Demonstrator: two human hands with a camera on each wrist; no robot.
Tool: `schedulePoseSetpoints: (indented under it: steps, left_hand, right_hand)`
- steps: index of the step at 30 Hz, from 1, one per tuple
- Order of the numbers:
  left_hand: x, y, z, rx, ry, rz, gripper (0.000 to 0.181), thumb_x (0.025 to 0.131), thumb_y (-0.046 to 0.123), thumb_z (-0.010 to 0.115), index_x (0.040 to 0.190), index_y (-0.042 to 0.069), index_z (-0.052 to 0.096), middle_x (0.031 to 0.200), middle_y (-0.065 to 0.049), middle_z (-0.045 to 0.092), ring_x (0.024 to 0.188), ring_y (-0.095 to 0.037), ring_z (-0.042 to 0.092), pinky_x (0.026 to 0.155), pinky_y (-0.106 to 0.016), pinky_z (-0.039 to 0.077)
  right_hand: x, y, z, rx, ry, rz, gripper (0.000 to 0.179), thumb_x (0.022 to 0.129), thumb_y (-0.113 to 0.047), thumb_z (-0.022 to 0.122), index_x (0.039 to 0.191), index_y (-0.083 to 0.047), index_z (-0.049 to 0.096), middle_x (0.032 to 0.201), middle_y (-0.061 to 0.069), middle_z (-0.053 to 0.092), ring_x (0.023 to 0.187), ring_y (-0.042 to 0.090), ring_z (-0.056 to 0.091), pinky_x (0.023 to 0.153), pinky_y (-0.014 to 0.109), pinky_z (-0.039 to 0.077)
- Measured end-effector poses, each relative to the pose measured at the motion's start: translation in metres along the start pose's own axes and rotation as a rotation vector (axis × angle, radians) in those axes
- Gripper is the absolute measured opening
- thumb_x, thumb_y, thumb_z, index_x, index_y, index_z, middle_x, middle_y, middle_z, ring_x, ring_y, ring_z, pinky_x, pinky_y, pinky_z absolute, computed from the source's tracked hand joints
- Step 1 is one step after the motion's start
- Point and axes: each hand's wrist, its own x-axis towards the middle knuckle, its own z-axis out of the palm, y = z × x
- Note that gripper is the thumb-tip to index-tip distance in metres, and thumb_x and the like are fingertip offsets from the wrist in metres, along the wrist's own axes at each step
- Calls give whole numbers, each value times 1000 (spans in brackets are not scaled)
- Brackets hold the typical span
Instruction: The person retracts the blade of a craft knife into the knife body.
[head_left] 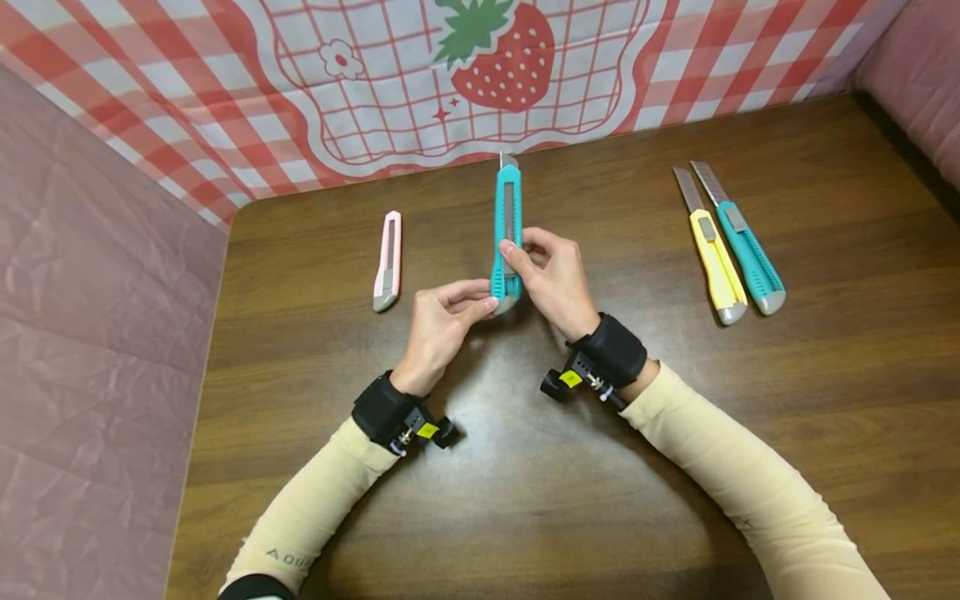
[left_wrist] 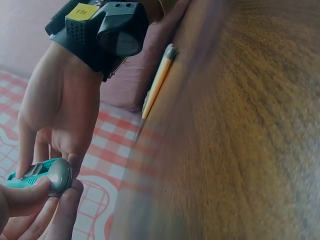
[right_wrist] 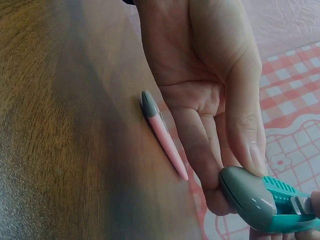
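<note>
A teal utility knife [head_left: 499, 212] is held upright between both hands over the wooden table, its tip pointing at the back cloth. Low on its body, my left hand [head_left: 438, 329] pinches the grey end cap [right_wrist: 245, 195] between thumb and fingers. My right hand [head_left: 561, 279] grips the handle from the right, thumb lying over the slot on its front. A metal slider [right_wrist: 301, 205] shows beside the right thumb in the right wrist view. At the knife's top, a short bit of blade [head_left: 502, 158] sticks out.
On the table [head_left: 480, 500] to the left lies a small pink utility knife [head_left: 388, 258]. To the right, a yellow utility knife [head_left: 716, 262] and a second teal one [head_left: 753, 258] lie side by side with long blades out. A strawberry-print checked cloth [head_left: 405, 92] hangs behind.
</note>
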Motion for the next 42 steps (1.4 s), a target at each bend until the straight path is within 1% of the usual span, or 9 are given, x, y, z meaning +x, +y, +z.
schedulePoseSetpoints:
  steps: [3, 6, 10, 13, 18, 22, 30, 38, 42]
  left_hand:
    - [3, -11, -3, 5, 8, 23, 21, 80, -2, 69, 100, -8, 66, 88, -23, 69, 76, -24, 66, 70, -27, 59]
    - [0, -2, -1, 22, 9, 27, 21, 80, -3, 68, 100, -10, 65, 89, -25, 68, 76, -24, 66, 70, -27, 59]
    - [-4, 15, 1, 30, 5, 9, 21, 81, -7, 66, 101, -13, 63, 91, -31, 65, 76, -24, 65, 70, -25, 58]
    - [-5, 16, 2, 28, 6, 7, 21, 81, -7, 65, 101, -14, 63, 92, -30, 65, 77, -25, 65, 70, -25, 58]
    - [-5, 17, 3, 27, 12, 12, 21, 80, -9, 65, 101, -15, 63, 92, -30, 65, 78, -26, 65, 71, -26, 58]
    - [-4, 15, 3, 18, 11, 13, 22, 80, -9, 65, 101, -14, 63, 93, -29, 66, 78, -26, 65, 71, -27, 58]
    - [3, -9, -2, -10, 4, 12, 21, 80, -2, 69, 101, -8, 66, 90, -23, 68, 77, -25, 66, 72, -28, 59]
    - [4, -10, -3, -24, 12, 1, 21, 80, -2, 69, 100, -8, 66, 90, -21, 69, 78, -26, 65, 70, -29, 59]
    - [4, -10, -4, -20, 9, -12, 21, 81, -2, 69, 100, -8, 66, 91, -21, 69, 78, -25, 65, 70, -28, 59]
  right_hand:
    - [0, 0, 0, -17, 6, 10, 20, 91, -6, 58, 94, 13, 62, 85, 29, 64, 78, 31, 64, 62, 12, 48]
    - [0, 1, 0, -29, 3, 14, 21, 91, -7, 58, 91, 13, 64, 84, 30, 64, 77, 34, 63, 59, 12, 46]
    - [5, 19, 0, -19, 0, 1, 22, 91, -11, 59, 90, 10, 65, 83, 28, 65, 75, 33, 63, 58, 13, 45]
    - [9, 34, 0, -18, 3, -23, 22, 91, -15, 60, 88, 6, 67, 80, 24, 66, 72, 27, 62, 58, 14, 45]
    - [10, 38, -1, -36, 2, -67, 23, 91, -19, 61, 84, 3, 67, 75, 20, 65, 63, 18, 57, 56, 18, 42]
    - [9, 37, -1, -45, 8, -86, 22, 90, -19, 62, 84, 2, 67, 73, 18, 66, 61, 16, 56, 53, 18, 42]
    - [9, 37, -1, -40, 1, -88, 20, 90, -17, 62, 85, 2, 68, 71, 20, 67, 59, 17, 58, 51, 18, 42]
    - [6, 35, 1, 13, -25, -66, 17, 89, -11, 63, 90, 5, 66, 76, 19, 67, 69, 28, 64, 57, 14, 50]
    - [2, 19, 1, 13, -25, -45, 15, 89, -5, 60, 91, 10, 64, 78, 23, 67, 72, 31, 64, 57, 13, 49]
